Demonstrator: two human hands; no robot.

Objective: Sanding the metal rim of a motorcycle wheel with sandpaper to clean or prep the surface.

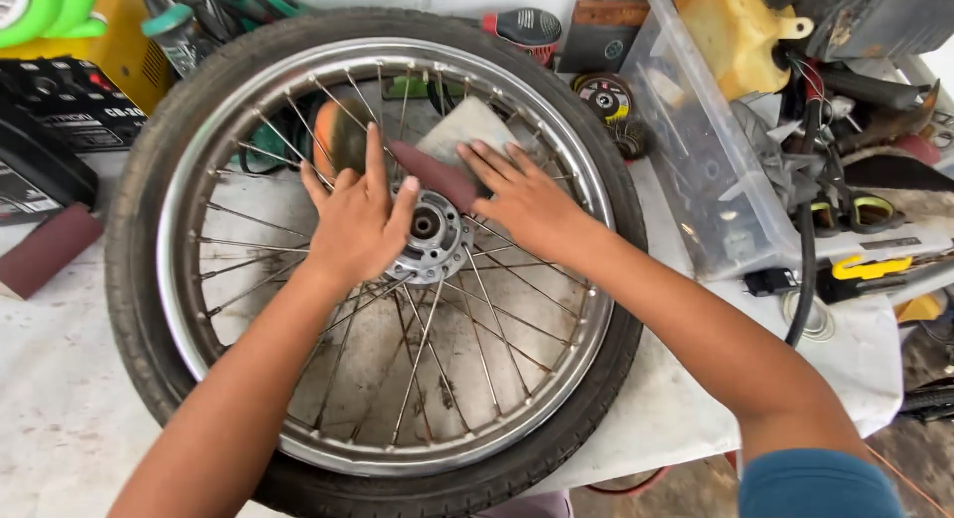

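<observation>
One spoked wheel (378, 250), black tyre, chrome rim, flat on table (60, 409). One maroon sandpaper strip (434, 175) at hub (429, 235). Left hand (353, 220) fingers spread on spokes; right hand (522, 200) fingers flat, pressing strip.

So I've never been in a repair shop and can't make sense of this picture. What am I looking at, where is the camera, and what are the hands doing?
The camera is worn on the person's head and looks down, so both bare arms reach in from the bottom. A spoked wheel with its tyre lies flat on a white covered table. The left hand rests spread on the spokes beside the metal hub. The right hand presses a dark red strip of sandpaper against the hub area. Around the wheel lie tools: a clear plastic bin, grinding discs, a black hose and another red sandpaper piece at the left edge.
</observation>
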